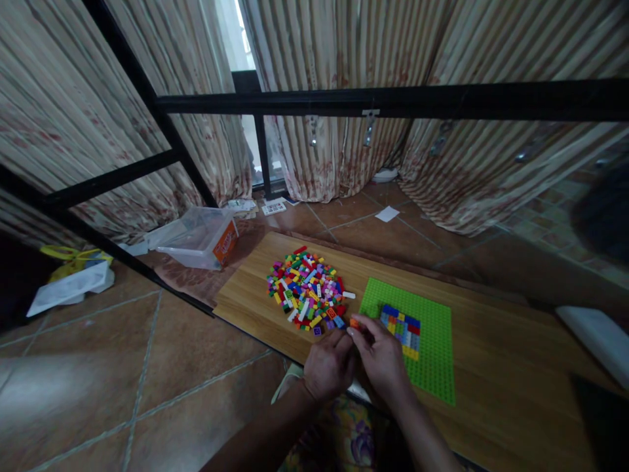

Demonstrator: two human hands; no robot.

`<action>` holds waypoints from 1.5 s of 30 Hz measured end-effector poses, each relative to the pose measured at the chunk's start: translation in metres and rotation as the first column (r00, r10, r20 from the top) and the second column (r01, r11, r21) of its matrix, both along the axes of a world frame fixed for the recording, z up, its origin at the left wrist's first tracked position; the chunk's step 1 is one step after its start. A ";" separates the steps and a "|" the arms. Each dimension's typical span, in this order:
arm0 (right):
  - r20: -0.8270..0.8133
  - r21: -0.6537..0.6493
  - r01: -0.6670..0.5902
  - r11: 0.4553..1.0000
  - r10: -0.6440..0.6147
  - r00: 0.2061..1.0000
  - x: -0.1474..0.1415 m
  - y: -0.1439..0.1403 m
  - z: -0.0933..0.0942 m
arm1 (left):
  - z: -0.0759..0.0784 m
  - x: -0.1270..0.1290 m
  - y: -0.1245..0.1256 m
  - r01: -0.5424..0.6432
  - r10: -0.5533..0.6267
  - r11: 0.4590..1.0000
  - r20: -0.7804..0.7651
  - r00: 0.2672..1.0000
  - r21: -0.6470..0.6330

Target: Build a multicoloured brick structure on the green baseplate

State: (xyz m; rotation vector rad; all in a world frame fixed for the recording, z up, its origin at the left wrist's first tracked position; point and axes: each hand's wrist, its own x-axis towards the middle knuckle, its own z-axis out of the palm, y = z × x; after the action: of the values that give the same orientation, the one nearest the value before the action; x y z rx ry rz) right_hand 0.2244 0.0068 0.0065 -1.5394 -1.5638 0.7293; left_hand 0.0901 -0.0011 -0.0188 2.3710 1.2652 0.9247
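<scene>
Head view: I see my right hand (382, 357) with its grip pinched small, finger and thumb on an orange brick (354, 322). My left hand (326, 366) is curled up just to the left; I can't tell if its grip has anything. The orange brick is at the right hand's fingertips, near the brick pile (305, 288) and left of the green plate (435, 357) on the desk (501, 367).

Left hand (328, 366): fingertips curled out of our sight. Right hand (384, 357): fingers partly cover orange brick (354, 322). We can't read blurred lettering on orange label (225, 243). Dark shape (603, 210), cut off by right edge, too blurred to name.
</scene>
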 end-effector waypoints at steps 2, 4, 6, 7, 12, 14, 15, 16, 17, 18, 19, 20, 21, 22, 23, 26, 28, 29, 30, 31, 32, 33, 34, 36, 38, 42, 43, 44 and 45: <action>-0.038 -0.012 0.010 1.000 -0.011 0.999 -0.001 -0.001 -0.001 | 0.000 0.000 0.000 0.006 -0.006 1.000 0.001 1.000 -0.007; -0.066 -0.023 0.020 1.000 -0.021 0.998 0.001 -0.003 -0.001 | 0.000 -0.001 0.000 0.008 -0.007 1.000 0.005 1.000 -0.028; -0.071 -0.035 0.021 0.999 -0.023 0.997 0.003 -0.006 -0.001 | 0.000 -0.002 0.000 0.011 -0.009 0.998 0.026 1.000 -0.060; -0.062 -0.040 0.022 0.999 -0.024 0.998 0.005 -0.007 0.000 | -0.001 -0.003 0.000 0.015 -0.012 0.997 0.047 0.999 -0.075; 0.031 -0.046 -0.005 0.999 0.006 1.000 0.007 -0.014 0.003 | 0.001 -0.008 0.000 0.029 -0.012 0.996 0.186 0.982 -0.087; 0.047 -0.037 -0.041 0.998 0.043 0.998 0.005 -0.017 0.002 | 0.005 -0.009 0.000 0.046 -0.021 0.993 0.226 0.974 -0.105; 0.047 -0.031 -0.059 0.998 0.061 0.997 0.004 -0.018 0.001 | 0.006 -0.010 0.001 0.059 -0.027 0.990 0.243 0.970 -0.126; 0.045 -0.025 -0.072 0.997 0.073 0.996 0.002 -0.019 0.000 | 0.008 -0.010 0.002 0.070 -0.029 0.986 0.259 0.966 -0.152; 0.044 -0.017 -0.079 0.997 0.080 0.996 0.001 -0.020 -0.002 | 0.010 -0.010 0.003 0.077 -0.025 0.980 0.274 0.961 -0.182; 0.045 -0.008 -0.079 0.997 0.079 0.996 -0.001 -0.021 -0.004 | 0.011 -0.010 0.004 0.081 -0.016 0.974 0.289 0.957 -0.213; 0.048 0.001 -0.073 0.997 0.073 0.996 -0.001 -0.021 -0.007 | 0.012 -0.009 0.004 0.081 -0.003 0.967 0.305 0.953 -0.244; 0.051 0.009 -0.064 0.998 0.063 0.997 -0.002 -0.022 -0.009 | 0.013 -0.009 0.005 0.080 0.012 0.959 0.320 0.947 -0.271; 0.051 0.013 -0.051 0.999 0.051 0.997 -0.002 -0.022 -0.011 | 0.014 -0.009 0.006 0.081 0.023 0.952 0.335 0.942 -0.294; 0.050 0.013 -0.044 0.999 0.043 0.998 -0.002 -0.022 -0.012 | 0.014 -0.009 0.006 0.086 0.029 0.946 0.346 0.938 -0.312; 0.047 0.011 -0.042 0.999 0.041 0.998 -0.001 -0.022 -0.014 | 0.015 -0.009 0.006 0.093 0.029 0.942 0.353 0.935 -0.324; 0.057 0.013 -0.042 0.999 0.042 0.997 -0.001 -0.021 -0.014 | 0.014 -0.009 0.007 0.103 0.021 0.938 0.352 0.936 -0.330; 0.087 0.028 -0.037 0.999 0.034 0.996 -0.001 -0.020 -0.014 | 0.013 -0.009 0.007 0.107 0.011 0.941 0.343 0.939 -0.322; 0.107 0.037 -0.035 0.999 0.031 0.994 -0.002 -0.020 -0.014 | 0.013 -0.009 0.007 0.110 0.004 0.942 0.337 0.942 -0.318; 0.130 0.042 -0.036 0.998 0.030 0.991 -0.001 -0.019 -0.014 | 0.012 -0.009 0.007 0.112 -0.003 0.943 0.328 0.945 -0.313; 0.154 0.045 -0.036 0.998 0.029 0.988 -0.001 -0.019 -0.014 | 0.012 -0.010 0.007 0.112 -0.009 0.944 0.317 0.949 -0.310; 0.178 0.044 -0.035 0.998 0.027 0.984 0.001 -0.018 -0.014 | 0.011 -0.010 0.007 0.110 -0.012 0.945 0.304 0.953 -0.308; 0.199 0.041 -0.032 0.999 0.023 0.980 0.002 -0.018 -0.013 | 0.011 -0.009 0.007 0.108 -0.015 0.945 0.291 0.957 -0.307; 0.215 0.035 -0.029 0.999 0.021 0.976 0.005 -0.017 -0.013 | 0.011 -0.009 0.007 0.104 -0.015 0.947 0.280 0.960 -0.304; 0.232 0.023 -0.033 0.999 0.027 0.972 0.010 -0.016 -0.012 | 0.010 -0.008 0.007 0.093 -0.013 0.952 0.264 0.964 -0.291; 0.235 0.016 -0.046 0.999 0.041 0.971 0.014 -0.017 -0.011 | 0.010 -0.008 0.007 0.083 -0.012 0.960 0.256 0.967 -0.267; 0.248 0.015 -0.047 0.999 0.041 0.968 0.017 -0.019 -0.013 | 0.008 -0.008 0.004 0.049 0.011 0.976 0.274 0.962 -0.211; 0.254 0.014 -0.045 0.999 0.040 0.966 0.017 -0.019 -0.014 | 0.008 -0.009 0.003 0.037 0.021 0.979 0.285 0.958 -0.198; 0.261 0.012 -0.038 0.999 0.034 0.965 0.016 -0.019 -0.015 | 0.008 -0.010 0.003 0.026 0.031 0.982 0.295 0.955 -0.187; 0.270 0.011 -0.027 1.000 0.023 0.963 0.015 -0.019 -0.016 | 0.008 -0.010 0.002 0.017 0.038 0.984 0.302 0.953 -0.178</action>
State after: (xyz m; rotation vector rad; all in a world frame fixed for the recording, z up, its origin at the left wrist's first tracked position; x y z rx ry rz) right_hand 0.2397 -0.0117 -0.0093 -1.6653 -1.7853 0.5361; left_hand 0.0800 0.0009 -0.0110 1.9954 1.1844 1.0817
